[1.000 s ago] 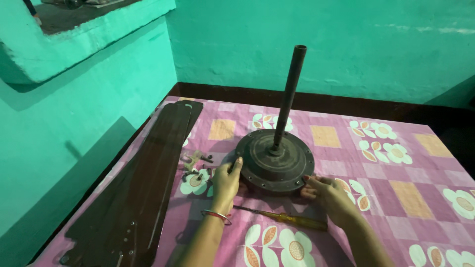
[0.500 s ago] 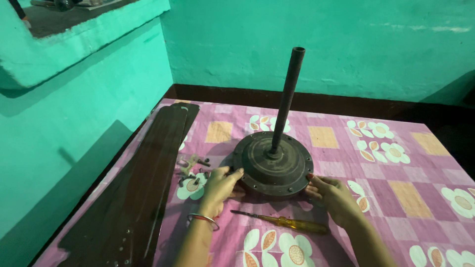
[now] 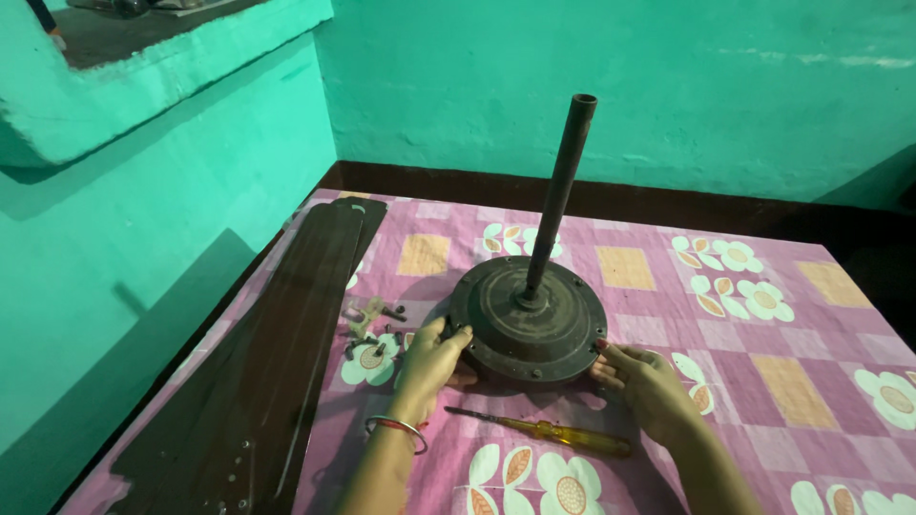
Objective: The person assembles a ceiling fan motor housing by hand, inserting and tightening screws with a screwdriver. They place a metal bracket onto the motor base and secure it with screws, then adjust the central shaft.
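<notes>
Fan blades (image 3: 258, 353) stacked at 9 o'clock of motor, well apart. Loose screws (image 3: 374, 329) just left of left hand.

Left hand (image 3: 429, 360) at 8 o'clock of fan motor housing (image 3: 528, 318), fingers (image 3: 454, 336) curled over rim, gripping edge.

Housing at cloth centre, downrod (image 3: 556, 195) upright from hub. Likely heavy, rigid metal, dusty; best held by rim, both sides.

Right hand (image 3: 641, 380) at 4 o'clock, fingers half-curled, touching rim.

Screwdriver (image 3: 549, 432) at 6 o'clock, between wrists, untouched.
</notes>
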